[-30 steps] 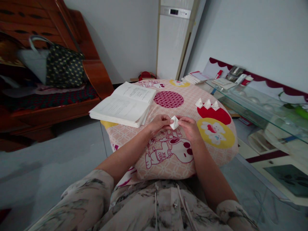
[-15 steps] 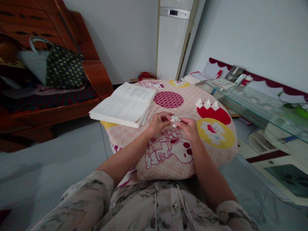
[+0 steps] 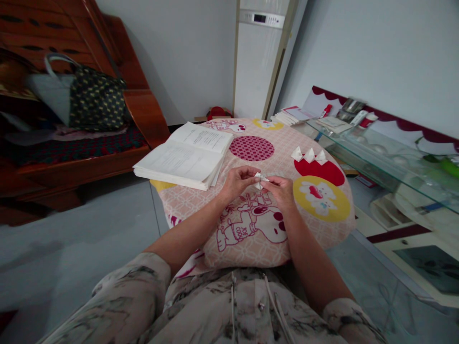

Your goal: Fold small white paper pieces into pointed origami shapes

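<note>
Between my fingertips is a small folded white paper piece (image 3: pixel 260 180), pinched from both sides above the patterned tablecloth (image 3: pixel 201 210). My left hand (image 3: pixel 238 183) grips its left side with thumb and fingers. On its right side, my right hand (image 3: pixel 281 189) pinches it, thumb and forefinger closed together. Parts of the paper are hidden behind the fingers. Three pointed folded paper pieces (image 3: pixel 309 155) stand in a row beyond my right hand, at the edge of the red patch. To the left lies a thick open book (image 3: pixel 186 153) with printed pages.
A glass-topped cabinet (image 3: pixel 394 167) runs along the right wall, carrying metal containers (image 3: pixel 349 109) and small items. Papers (image 3: pixel 290 115) are stacked near its far end. At left stands a wooden bench (image 3: pixel 143 110) with a dark patterned bag (image 3: pixel 96 98).
The folded paper in my hands looks flatter and narrower at the top than before, its upper flaps less spread. Both hands stay in nearly the same place.
</note>
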Available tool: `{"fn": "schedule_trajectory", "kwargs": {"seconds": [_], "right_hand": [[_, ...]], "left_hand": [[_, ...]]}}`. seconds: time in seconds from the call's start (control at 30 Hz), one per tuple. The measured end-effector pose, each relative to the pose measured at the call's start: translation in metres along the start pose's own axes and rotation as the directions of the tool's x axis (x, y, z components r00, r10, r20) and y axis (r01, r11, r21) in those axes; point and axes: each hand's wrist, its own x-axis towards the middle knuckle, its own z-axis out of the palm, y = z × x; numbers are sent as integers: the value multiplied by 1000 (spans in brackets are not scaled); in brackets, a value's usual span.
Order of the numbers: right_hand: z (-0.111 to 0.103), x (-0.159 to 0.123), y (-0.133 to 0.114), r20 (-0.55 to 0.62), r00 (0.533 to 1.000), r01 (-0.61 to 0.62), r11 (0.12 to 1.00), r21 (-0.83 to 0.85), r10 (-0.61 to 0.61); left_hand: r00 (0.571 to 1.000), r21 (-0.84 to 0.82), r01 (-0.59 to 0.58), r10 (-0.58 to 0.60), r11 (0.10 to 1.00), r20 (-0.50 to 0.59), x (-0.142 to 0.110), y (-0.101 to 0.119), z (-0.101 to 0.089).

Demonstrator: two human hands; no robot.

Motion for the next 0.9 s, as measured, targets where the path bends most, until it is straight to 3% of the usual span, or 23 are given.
{"fn": "schedule_trajectory", "kwargs": {"seconds": [0.17,0.63,0.9], "right_hand": [[1,-1,-1,4,1000,7,1000,-9,-7],[1,-1,6,29,999,20,996,-87,-17],[1,-1,5,52,999,-1,997,-71,5]], "left_hand": [[1000,-30,14,-14,999,-18,0,1,1],[994,187,-55,72,981,-87,-1,1,3],[992,190,-85,101,978,-78,-2,2,3]]}}
